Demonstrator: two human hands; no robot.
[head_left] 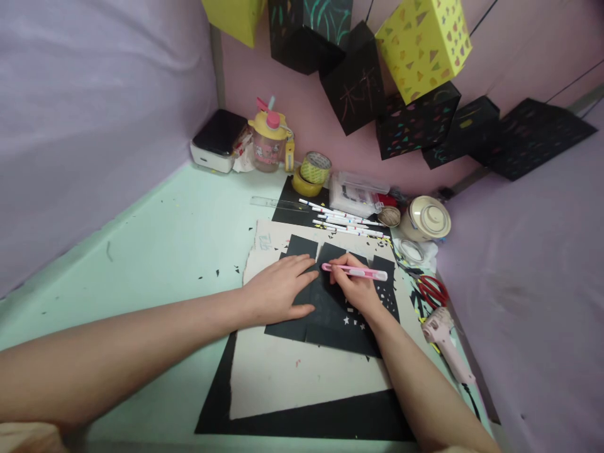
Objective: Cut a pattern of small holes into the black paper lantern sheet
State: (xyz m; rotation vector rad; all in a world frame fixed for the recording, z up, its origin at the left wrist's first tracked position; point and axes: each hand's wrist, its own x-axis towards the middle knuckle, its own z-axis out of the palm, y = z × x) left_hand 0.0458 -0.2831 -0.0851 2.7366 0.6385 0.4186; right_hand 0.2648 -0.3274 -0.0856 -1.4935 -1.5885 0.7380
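Note:
A black card (330, 324) with slits along its top edge lies in front of me, with small star and other shapes cut through its right part. My left hand (280, 289) rests flat on the card's left side, fingers spread. In my right hand (353, 286) is a slim pink-and-white craft knife (361, 272), gripped like a pen. Its front end points left, at the card's upper middle, close to my left fingertips. Whether the blade touches the card is too small to tell. Beneath the card is a pale torn-edged board (268, 377), on a larger black sheet (212, 409).
Several white pens (349, 220) lie beyond the card, near tape rolls (315, 168) and a clear plastic box (356, 192). Red scissors (433, 290) and a pink glue gun (446, 343) sit right. A drink bottle (268, 145) stands behind. Decorated paper boxes (419, 50) hang above.

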